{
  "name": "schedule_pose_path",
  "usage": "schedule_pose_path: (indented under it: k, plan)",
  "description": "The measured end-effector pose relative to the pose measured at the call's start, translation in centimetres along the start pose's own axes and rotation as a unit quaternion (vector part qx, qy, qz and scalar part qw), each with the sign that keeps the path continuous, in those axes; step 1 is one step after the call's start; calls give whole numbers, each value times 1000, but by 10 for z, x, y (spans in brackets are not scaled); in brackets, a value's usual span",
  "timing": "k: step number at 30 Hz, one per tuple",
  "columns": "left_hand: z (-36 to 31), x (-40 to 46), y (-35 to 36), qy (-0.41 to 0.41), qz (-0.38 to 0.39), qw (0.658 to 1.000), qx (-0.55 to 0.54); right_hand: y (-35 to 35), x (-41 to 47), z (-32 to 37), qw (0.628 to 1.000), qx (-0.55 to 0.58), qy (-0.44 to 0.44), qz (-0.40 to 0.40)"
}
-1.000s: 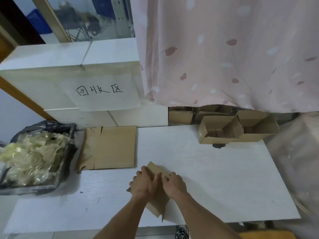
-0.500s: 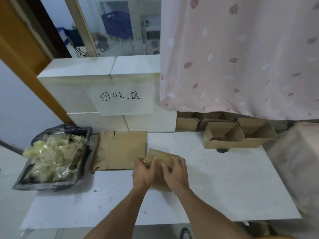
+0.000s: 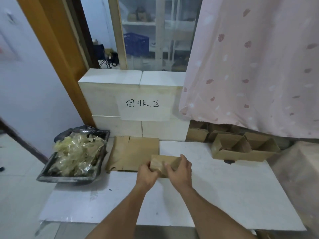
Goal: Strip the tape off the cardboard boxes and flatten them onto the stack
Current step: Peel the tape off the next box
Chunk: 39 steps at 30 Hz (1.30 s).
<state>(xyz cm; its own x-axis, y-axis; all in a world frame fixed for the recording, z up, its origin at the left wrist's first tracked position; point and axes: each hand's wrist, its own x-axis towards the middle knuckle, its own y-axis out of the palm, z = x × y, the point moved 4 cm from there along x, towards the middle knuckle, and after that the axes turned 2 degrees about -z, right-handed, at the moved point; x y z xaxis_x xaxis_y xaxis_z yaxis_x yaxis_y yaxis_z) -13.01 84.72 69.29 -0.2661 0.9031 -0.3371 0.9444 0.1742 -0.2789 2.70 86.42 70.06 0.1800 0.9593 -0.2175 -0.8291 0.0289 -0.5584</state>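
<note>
Since half a second ago the box has shifted right, off the stack's edge | left hand (image 3: pixel 146 173) and right hand (image 3: pixel 179 168) grip the small cardboard box (image 3: pixel 164 161), fingers curled round its near side, above the white table (image 3: pixel 224 195) | flattened stack (image 3: pixel 134 152) just left | pink curtain (image 3: pixel 250 66) behind | black-lined bin (image 3: pixel 74 157) holds crumpled tape | open boxes (image 3: pixel 241 149) far right.

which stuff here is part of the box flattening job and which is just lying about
Job: small cardboard box held by left hand and right hand; flattened stack; open boxes; tape scrap bin.
Lying about: pink curtain; handwritten sign; blue crate.
</note>
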Motion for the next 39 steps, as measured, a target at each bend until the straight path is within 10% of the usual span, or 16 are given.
schedule_pose_path:
  k: [39]
  plan:
    - [11, -153, -3, 183, -45, 975, 119, -28, -144, -34, 991, 60, 115, 13]
